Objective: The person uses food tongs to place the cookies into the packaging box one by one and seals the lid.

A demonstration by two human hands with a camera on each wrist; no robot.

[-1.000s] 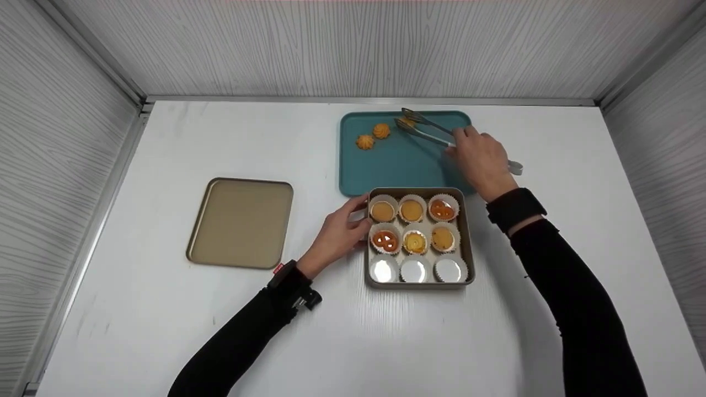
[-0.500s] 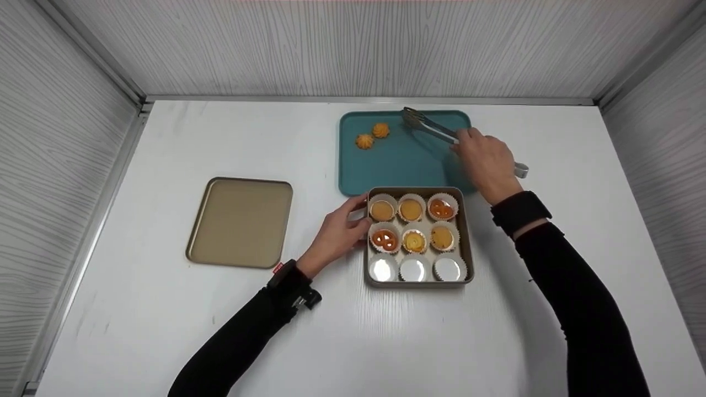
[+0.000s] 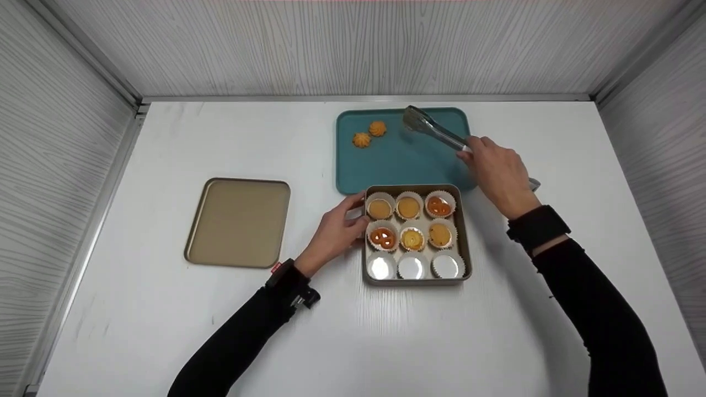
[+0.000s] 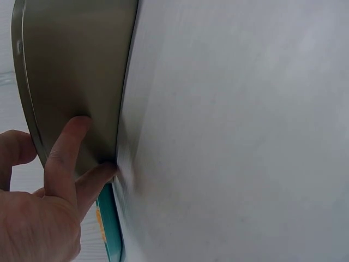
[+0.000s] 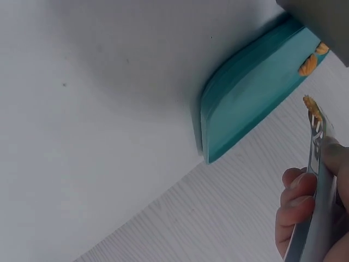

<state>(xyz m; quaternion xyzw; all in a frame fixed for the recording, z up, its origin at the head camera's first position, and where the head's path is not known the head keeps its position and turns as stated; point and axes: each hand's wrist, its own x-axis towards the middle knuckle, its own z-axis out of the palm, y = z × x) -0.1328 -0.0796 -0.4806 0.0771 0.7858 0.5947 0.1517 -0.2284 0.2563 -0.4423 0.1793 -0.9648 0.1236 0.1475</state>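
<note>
My right hand [image 3: 501, 175] grips metal tongs [image 3: 441, 134], tilted over the teal tray [image 3: 408, 165]. In the right wrist view their tips hold a piped golden cookie [image 5: 312, 107]; in the head view it is mostly hidden behind the tips. Two similar swirled cookies [image 3: 362, 140] lie at the tray's left. My left hand [image 3: 336, 229] rests its extended fingers against the left wall of a square gold tin [image 3: 417, 283]. White paper cups [image 3: 411, 267] fill the tin in rows; the back two rows bear pastries [image 3: 408, 208], the front row looks empty.
A flat gold lid [image 3: 238, 223] lies left of the tin on the white table [image 3: 309, 342]. Pale wood-grain walls [image 3: 353, 49] enclose the back and sides. The tin stands against the tray's front edge.
The tongs have closed on the third cookie at the tray's back. They have since shifted slightly right and toward me with it. My left hand stays at the tin.
</note>
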